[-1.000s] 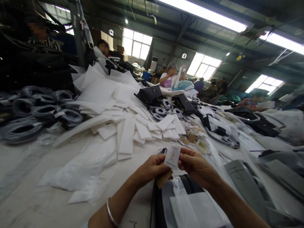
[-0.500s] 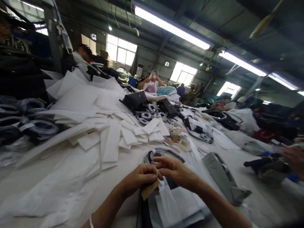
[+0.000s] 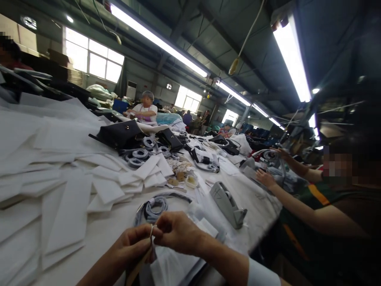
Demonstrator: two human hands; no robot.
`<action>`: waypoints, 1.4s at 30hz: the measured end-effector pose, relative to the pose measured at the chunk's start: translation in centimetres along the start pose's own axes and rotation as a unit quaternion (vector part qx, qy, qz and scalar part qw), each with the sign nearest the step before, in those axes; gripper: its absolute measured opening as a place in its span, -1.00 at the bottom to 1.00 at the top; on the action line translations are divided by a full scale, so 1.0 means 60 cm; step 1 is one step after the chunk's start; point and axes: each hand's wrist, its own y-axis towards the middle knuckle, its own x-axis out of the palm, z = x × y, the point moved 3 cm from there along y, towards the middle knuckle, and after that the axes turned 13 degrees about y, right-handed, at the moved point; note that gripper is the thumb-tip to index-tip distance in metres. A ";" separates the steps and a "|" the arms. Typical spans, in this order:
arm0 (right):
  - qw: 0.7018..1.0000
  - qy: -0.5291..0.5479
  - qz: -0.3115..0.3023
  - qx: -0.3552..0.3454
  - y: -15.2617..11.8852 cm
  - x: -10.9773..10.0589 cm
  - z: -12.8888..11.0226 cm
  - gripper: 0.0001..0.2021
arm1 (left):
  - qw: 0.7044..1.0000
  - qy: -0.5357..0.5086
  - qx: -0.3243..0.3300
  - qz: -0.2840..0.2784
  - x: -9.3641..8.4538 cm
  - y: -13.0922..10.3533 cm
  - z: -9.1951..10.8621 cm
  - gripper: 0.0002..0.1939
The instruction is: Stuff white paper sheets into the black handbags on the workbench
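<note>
In front of me my left hand (image 3: 135,247) is closed on a brown paper hang tag (image 3: 137,270) with a pale string (image 3: 152,230) looped at its top. My right hand (image 3: 180,234) pinches that string, its fingertips almost touching those of the left. Below both hands lies a bag, mostly hidden, with a white sheet and clear plastic (image 3: 175,264) over it. A coiled grey strap (image 3: 156,209) rests just beyond my fingers.
White foam sheets (image 3: 70,210) are heaped at left. A grey tape dispenser (image 3: 228,204) stands right of my hands. Farther back lie black bags (image 3: 119,135), a small dish (image 3: 192,180) and a pile of stringed tags (image 3: 180,169). A co-worker's arms (image 3: 297,202) reach over the table's right edge.
My view has swung right, bringing the co-worker at right into sight. My right fingers, spread loosely by the string before, now pinch it. The tag stays in my left hand.
</note>
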 end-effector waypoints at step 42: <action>0.894 0.443 0.001 0.066 0.010 -0.010 -0.040 -0.68 | 0.993 0.078 0.093 0.010 0.029 -0.015 0.060 -0.60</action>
